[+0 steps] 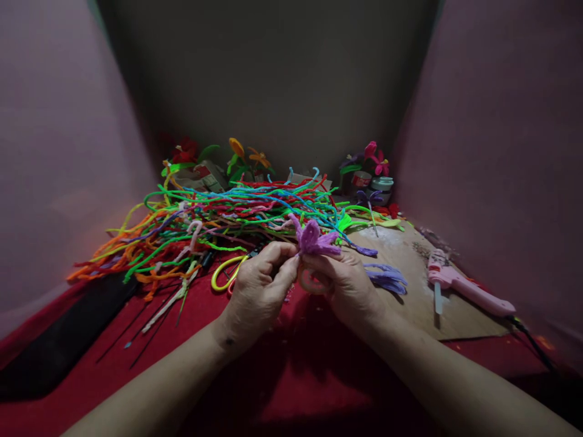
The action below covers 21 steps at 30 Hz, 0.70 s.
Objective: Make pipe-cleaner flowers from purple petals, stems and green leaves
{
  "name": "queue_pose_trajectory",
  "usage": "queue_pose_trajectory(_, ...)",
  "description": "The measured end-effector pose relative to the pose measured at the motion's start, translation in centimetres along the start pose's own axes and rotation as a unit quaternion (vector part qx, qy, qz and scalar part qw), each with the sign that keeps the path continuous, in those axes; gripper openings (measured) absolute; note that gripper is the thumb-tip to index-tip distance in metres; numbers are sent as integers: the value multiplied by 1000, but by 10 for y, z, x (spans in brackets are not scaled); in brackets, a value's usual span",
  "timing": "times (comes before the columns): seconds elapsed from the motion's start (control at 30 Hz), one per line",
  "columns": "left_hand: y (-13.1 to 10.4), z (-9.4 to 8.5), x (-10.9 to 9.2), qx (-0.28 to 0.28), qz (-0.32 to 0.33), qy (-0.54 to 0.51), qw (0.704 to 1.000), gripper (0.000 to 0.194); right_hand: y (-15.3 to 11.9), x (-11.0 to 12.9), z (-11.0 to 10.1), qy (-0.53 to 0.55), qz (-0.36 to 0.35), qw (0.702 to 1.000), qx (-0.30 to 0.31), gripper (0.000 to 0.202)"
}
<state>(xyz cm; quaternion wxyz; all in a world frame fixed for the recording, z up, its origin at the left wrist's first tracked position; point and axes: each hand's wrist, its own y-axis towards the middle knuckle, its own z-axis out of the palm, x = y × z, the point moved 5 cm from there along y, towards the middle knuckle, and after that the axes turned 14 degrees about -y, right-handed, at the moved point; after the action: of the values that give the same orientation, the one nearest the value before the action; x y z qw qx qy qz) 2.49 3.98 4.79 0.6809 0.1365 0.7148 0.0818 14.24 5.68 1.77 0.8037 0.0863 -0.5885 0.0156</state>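
A purple pipe-cleaner flower (312, 239) with several looped petals is held up in front of me, petals pointing up and to the right. My left hand (259, 288) pinches its base between thumb and forefinger. From the other side, my right hand (344, 285) grips the same base with its fingers closed; the exact spot they hold is partly hidden. Behind my left hand lie scissors with yellow handles (219, 274), partly covered. Right of my right hand, a bundle of lavender pipe cleaners (387, 278) rests on a cardboard sheet (410, 309).
A big heap of coloured pipe cleaners (246, 203) spreads across the back of the red cloth (291, 394). On the cardboard's right lies a pink glue gun (469, 290) with a cord. Finished flowers (378, 159) stand at the back. A black flat object (68, 334) lies at left.
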Motion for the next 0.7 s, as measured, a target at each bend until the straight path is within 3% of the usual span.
queue_pose_trajectory(0.3, 5, 0, 7, 52, -92, -194, 975, 15, 7, -6, -3, 14, 21, 999, 46, 7)
queue_pose_trajectory(0.5, 10, 4, 17, 101, -210, -299, 925, 11, 7, -12, 0, 50, 84, 993, 62, 11)
queue_pose_trajectory(0.6, 14, 4, 21, 114, -249, -297, 915, 13, 6, -14, -2, 61, 71, 995, 35, 11)
queue_pose_trajectory(0.7, 16, 2, 23, 105, -239, -223, 939, 18, 6, -21, -2, 57, 71, 996, 14, 13)
